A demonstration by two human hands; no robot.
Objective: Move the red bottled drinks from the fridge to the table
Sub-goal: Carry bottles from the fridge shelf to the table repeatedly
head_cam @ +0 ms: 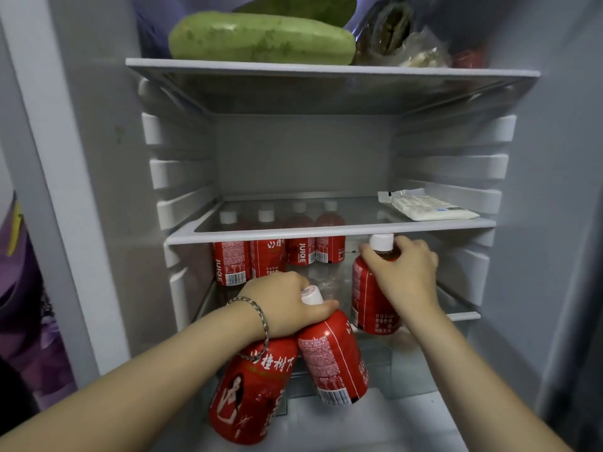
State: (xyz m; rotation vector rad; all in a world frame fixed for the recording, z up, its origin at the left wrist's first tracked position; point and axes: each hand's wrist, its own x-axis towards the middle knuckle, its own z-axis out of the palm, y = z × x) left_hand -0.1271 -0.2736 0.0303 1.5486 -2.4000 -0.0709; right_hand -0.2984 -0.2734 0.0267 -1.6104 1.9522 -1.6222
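1. The left hand [284,305], with a bracelet [259,313] at the wrist, is curled tight over the caps and necks of two red bottles [332,357]. They hang side by side, tilted, in front of the open fridge [303,154].
2. The right hand [404,272] is closed round the neck of a third red bottle [372,301], just under its white cap. This bottle stands upright near the front of the lower shelf [463,316].
3. To do this step well, draw the third bottle forward before lifting it: the glass shelf [326,231] sits close above its cap.
4. The left grip looks the weaker one, since two necks share one hand. Holding those bottles steady and low would help.
5. Four more red bottles [277,256] stand in a row at the back left of the same shelf, well apart from either hand.
6. A white packet [427,207] lies on the glass shelf, and a green gourd [261,37] lies on the top shelf.
7. The table is not in view.
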